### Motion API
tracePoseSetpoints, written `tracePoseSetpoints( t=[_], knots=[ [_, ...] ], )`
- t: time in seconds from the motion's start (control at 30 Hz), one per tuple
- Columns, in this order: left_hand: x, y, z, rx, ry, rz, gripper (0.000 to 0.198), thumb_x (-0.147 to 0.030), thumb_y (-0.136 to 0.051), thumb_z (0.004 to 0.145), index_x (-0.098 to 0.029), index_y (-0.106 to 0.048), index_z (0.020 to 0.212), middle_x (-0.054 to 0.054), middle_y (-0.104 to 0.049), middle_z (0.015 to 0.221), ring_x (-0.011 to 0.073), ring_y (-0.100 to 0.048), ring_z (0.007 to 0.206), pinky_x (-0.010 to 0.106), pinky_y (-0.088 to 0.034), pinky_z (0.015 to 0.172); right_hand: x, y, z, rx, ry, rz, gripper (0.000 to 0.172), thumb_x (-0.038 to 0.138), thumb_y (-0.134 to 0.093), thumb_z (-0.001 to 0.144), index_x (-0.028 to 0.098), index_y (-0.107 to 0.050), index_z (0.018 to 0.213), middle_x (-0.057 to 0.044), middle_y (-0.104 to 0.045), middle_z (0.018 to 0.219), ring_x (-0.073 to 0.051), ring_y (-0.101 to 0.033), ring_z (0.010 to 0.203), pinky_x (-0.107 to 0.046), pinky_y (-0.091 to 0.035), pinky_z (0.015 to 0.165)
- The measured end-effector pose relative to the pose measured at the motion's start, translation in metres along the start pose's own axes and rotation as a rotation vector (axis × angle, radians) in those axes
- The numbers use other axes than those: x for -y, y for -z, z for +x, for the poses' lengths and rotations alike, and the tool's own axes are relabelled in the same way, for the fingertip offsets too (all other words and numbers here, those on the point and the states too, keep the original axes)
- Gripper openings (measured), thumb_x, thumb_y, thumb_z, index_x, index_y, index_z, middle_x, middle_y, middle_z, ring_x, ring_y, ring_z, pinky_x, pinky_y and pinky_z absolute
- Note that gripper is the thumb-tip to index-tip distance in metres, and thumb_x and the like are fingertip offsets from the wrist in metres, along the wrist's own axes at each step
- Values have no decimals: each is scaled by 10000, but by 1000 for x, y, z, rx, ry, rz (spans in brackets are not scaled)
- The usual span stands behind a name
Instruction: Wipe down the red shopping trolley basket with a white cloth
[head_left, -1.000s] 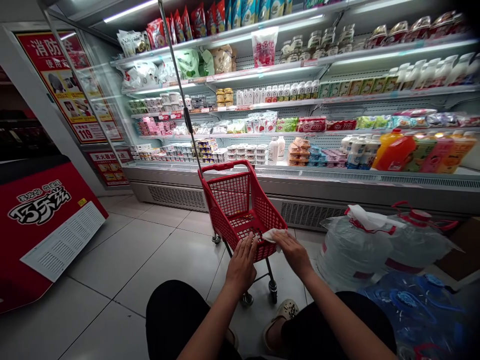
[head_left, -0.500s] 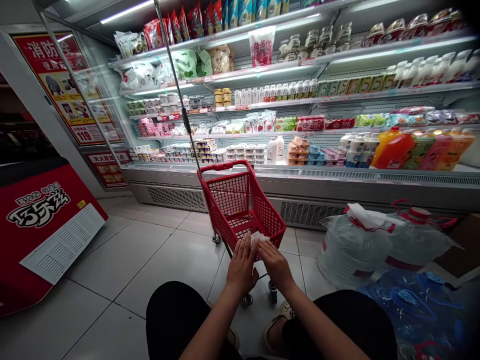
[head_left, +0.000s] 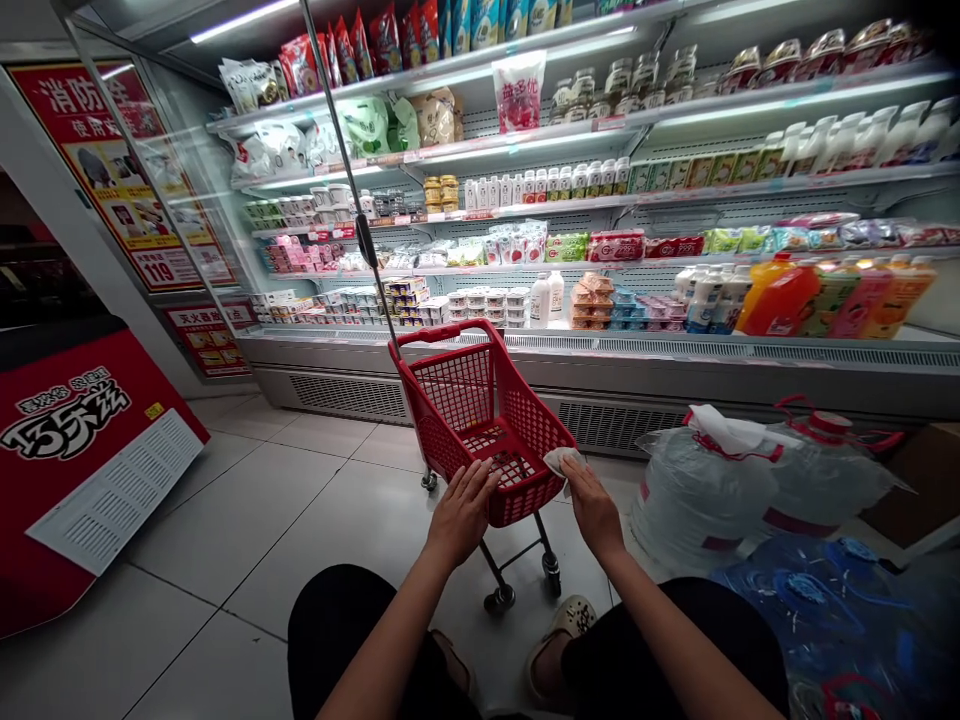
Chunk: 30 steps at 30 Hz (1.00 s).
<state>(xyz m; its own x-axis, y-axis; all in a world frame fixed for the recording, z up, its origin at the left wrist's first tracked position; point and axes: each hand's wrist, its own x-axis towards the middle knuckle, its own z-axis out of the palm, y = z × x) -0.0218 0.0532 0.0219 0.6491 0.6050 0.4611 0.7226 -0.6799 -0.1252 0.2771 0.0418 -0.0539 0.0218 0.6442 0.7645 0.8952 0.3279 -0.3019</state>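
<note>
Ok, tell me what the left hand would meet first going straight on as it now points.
Most likely the cart: the left hand points forward over its near edge. Whether the two touch now is unclear.

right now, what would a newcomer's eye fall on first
Likely the red cart, centre, with the left hand at its near end and the right hand holding a white wipe at its near right corner. Behind it runs a bright refrigerated display, a large orange bottle low on its right.
</note>
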Motion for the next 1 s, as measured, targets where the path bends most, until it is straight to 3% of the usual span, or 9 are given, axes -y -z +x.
tracePoseSetpoints(
  t=[0.3,0.53,0.67,0.73,0.83,1.0],
  knots=[
    [-35,-10,9,32,51,-109,948,-136,-625,761,-292,-313,1642,61,-287,1720,277,-209,1612,530,-96,1335,-10,-15,18,-41,-64,34,541,138,-353,1044,248,-512,1550,-84,-656,1455,-257,-608,1364,-525,-489,1175],
    [-62,-16,14,32,77,-129,1040,-145,-634,722,-294,-232,1669,55,-248,1735,294,-182,1616,516,-124,1326,38,-5,4,55,98,12,624,46,-353,993,249,-484,1568,-66,-616,1504,-223,-563,1410,-484,-457,1214],
    [-50,-10,14,25,13,-155,1033,-157,-589,771,-246,-130,1692,42,-219,1750,255,-191,1615,488,-115,1328,41,13,-2,126,192,22,657,29,-379,980,256,-445,1593,-41,-597,1525,-214,-554,1419,-467,-460,1218],
    [-34,-6,18,17,0,-120,993,-130,-563,807,-250,-130,1693,41,-207,1753,239,-196,1615,487,-86,1330,27,23,1,146,222,21,666,18,-389,965,264,-466,1580,-29,-623,1499,-211,-571,1402,-458,-474,1209],
    [-14,-2,29,12,45,-43,989,-116,-599,813,-346,-182,1680,28,-123,1771,281,-164,1624,533,-91,1318,4,32,8,137,172,0,633,25,-378,970,260,-515,1542,-40,-657,1458,-214,-616,1355,-473,-498,1183],
    [-23,-8,44,37,75,-41,1022,-150,-651,803,-380,-175,1678,10,-83,1777,307,-154,1624,517,-112,1321,3,35,6,77,33,-19,590,67,-348,1019,258,-482,1562,-66,-649,1465,-222,-625,1345,-485,-496,1174]
  ],
)
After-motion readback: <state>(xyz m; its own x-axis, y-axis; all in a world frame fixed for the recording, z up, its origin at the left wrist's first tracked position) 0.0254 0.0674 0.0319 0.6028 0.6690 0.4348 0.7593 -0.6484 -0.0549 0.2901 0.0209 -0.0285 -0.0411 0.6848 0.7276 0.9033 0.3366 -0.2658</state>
